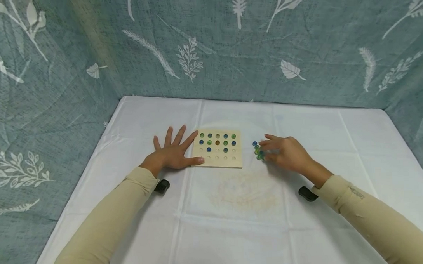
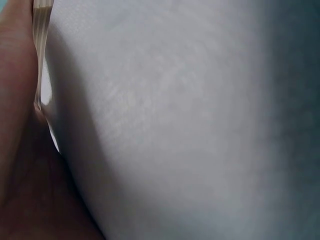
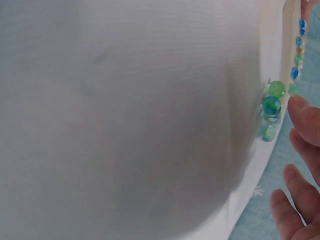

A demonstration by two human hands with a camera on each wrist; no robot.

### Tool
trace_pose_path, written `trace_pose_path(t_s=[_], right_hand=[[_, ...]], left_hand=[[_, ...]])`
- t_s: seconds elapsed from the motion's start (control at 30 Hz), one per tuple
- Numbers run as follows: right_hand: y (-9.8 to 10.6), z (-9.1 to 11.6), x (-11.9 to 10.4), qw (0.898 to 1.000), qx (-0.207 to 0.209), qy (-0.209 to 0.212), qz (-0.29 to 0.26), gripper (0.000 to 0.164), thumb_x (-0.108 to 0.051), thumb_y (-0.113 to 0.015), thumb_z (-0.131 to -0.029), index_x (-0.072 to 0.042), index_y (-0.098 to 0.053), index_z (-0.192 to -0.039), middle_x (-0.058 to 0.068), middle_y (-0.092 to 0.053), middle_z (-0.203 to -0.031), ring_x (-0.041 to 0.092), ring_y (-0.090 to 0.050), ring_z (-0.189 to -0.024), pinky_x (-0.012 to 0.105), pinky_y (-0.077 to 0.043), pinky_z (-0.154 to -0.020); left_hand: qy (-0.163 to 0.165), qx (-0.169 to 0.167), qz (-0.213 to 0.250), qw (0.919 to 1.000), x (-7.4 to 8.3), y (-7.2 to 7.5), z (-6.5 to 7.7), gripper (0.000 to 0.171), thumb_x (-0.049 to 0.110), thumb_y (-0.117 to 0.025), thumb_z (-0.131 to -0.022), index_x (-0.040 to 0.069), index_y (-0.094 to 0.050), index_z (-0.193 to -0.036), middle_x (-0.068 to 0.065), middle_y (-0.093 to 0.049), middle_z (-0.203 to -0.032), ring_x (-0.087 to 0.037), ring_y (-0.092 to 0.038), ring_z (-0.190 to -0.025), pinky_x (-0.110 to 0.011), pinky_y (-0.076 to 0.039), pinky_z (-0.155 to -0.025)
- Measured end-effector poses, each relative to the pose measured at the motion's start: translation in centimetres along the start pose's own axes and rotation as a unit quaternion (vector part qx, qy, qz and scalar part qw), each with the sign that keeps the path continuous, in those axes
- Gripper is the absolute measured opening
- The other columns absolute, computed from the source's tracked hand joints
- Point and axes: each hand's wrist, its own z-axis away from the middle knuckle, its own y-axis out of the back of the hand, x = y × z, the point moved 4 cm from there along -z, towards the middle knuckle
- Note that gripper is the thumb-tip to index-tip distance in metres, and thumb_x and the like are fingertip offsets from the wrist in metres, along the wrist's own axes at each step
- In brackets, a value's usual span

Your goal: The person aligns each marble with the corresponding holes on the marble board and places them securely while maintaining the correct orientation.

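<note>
A pale wooden board with rows of round hollows lies on the table. Blue, green, clear and amber marbles fill its two far rows; two blue marbles sit in the row nearer me. My left hand lies spread at the board's left side, thumb and forefinger over its edge. To the right of the board is a small cluster of loose green and blue marbles. Beside it hovers my right hand, fingers loosely bent. The right wrist view shows the thumb close to the loose marbles.
A white cloth covers the table, with creases and a faint brownish stain in front of the board. Blue-green leaf-patterned fabric hangs behind and at the sides. Dark wrist cameras show under both sleeves.
</note>
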Motion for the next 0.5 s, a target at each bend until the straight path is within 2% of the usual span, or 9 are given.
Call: trace_pose_path(t_s=[0.23, 0.5], right_hand=[[-0.63, 0.74, 0.88, 1.000, 0.004, 0.001, -0.002, 0.032, -0.010, -0.083, -0.087, -0.004, -0.079, -0.119, 0.014, -0.071, -0.137, 0.035, -0.064, -0.133, 0.056, -0.056, -0.100], [-0.50, 0.49, 0.63, 0.999, 0.028, -0.006, -0.015, 0.025, -0.009, -0.085, -0.085, -0.002, -0.081, -0.109, 0.014, -0.072, -0.134, 0.036, -0.062, -0.135, 0.056, -0.055, -0.100]], left_hand=[[0.001, -0.006, 0.004, 1.0000, 0.23, -0.09, 0.37, 0.108, 0.092, -0.046, -0.085, 0.044, 0.006, -0.166, -0.001, 0.026, -0.175, -0.041, 0.032, -0.158, -0.079, 0.019, -0.116], [0.005, 0.002, 0.002, 1.0000, 0.35, 0.21, 0.43, 0.107, 0.091, -0.047, -0.085, 0.044, 0.005, -0.167, -0.001, 0.025, -0.175, -0.041, 0.031, -0.158, -0.079, 0.019, -0.116]])
